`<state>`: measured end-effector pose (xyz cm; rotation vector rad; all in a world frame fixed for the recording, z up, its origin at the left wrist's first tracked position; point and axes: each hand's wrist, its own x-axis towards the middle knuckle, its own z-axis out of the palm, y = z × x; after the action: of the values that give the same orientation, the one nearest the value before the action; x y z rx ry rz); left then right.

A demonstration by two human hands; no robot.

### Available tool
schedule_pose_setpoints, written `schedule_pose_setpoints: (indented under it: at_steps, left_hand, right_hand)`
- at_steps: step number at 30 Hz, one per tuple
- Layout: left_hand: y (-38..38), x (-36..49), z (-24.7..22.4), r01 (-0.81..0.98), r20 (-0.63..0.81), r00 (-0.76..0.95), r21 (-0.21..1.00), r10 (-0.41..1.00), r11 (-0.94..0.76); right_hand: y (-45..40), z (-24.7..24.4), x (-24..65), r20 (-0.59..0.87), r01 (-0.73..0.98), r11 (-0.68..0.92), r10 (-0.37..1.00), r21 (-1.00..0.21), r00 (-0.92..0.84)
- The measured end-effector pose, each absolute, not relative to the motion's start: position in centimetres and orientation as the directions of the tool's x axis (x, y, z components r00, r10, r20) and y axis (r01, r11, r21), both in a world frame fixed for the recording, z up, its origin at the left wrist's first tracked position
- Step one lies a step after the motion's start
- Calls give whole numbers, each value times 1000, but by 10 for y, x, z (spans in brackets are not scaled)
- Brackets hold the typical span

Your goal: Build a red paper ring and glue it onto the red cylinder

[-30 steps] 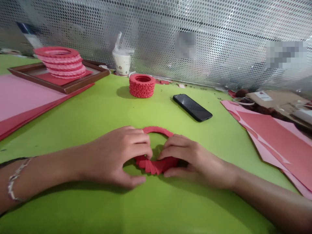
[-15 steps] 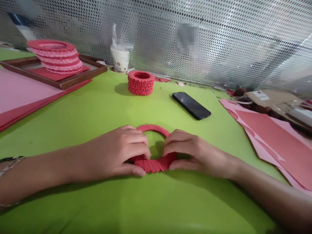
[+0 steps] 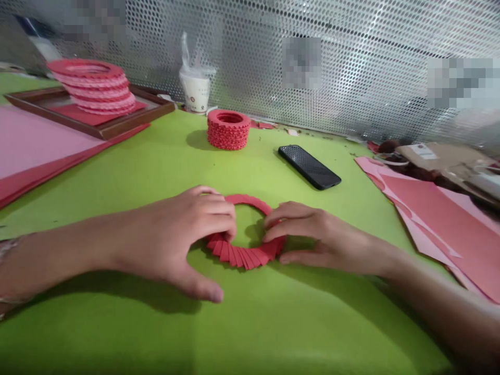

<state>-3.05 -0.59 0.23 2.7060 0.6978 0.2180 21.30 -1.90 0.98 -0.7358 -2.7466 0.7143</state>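
A ring of overlapping red paper strips (image 3: 245,256) lies on the green table, its pleats fanned out along the near side. My left hand (image 3: 195,224) is over the ring's left side, with fingertips at its inner edge and the thumb spread well away toward me, so it stands open. On the right side, my right hand (image 3: 308,237) has its fingers over the ring's inner edge and its thumb by the outer edge, with the paper between them. Both hands hide parts of the ring's sides.
Beyond the hands stand a stack of small red paper rings (image 3: 228,133) and a black phone (image 3: 310,166). A brown tray (image 3: 97,130) bears larger red and pink rings (image 3: 94,88). A paper cup (image 3: 195,94) stands by the perforated metal panel (image 3: 242,62). Pink sheets (image 3: 425,208) lie right.
My left thumb has come off the ring's near edge and swung outward, uncovering more pleats. The right thumb has eased slightly away from the fingers. The view has shifted a little.
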Motion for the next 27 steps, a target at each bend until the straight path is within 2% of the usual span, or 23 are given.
schedule_pose_setpoints:
  at_steps: [3, 9, 14, 17, 20, 22, 27]
  left_hand:
    - [-9, -27, -4, 428, 121, 866, 323, 485, -844]
    - [-13, -19, -13, 341, 177, 883, 392, 434, -854]
    - [-10, -18, -12, 317, 178, 897, 381, 405, -869]
    - [-8, -23, -5, 309, 98, 921, 407, 377, -860]
    - [-6, -29, 2, 384, 32, 896, 442, 442, -811]
    - [-5, -31, 2, 397, 45, 884, 451, 465, -799]
    - [-4, -26, -8, 275, 140, 911, 493, 388, -826]
  right_hand:
    - [-24, 8, 206, 106, 414, 773, 520, -480, -848]
    - [-31, 1, 197, 138, 427, 798, 523, -424, -841]
    - [-30, 0, 198, 169, 407, 838, 489, -364, -855]
    - [-27, 4, 202, 135, 380, 828, 468, -412, -873]
    - [-24, 9, 207, 83, 394, 796, 481, -459, -873]
    - [-23, 10, 209, 83, 405, 789, 493, -463, -866]
    - [-25, 5, 205, 126, 377, 799, 483, -469, -867]
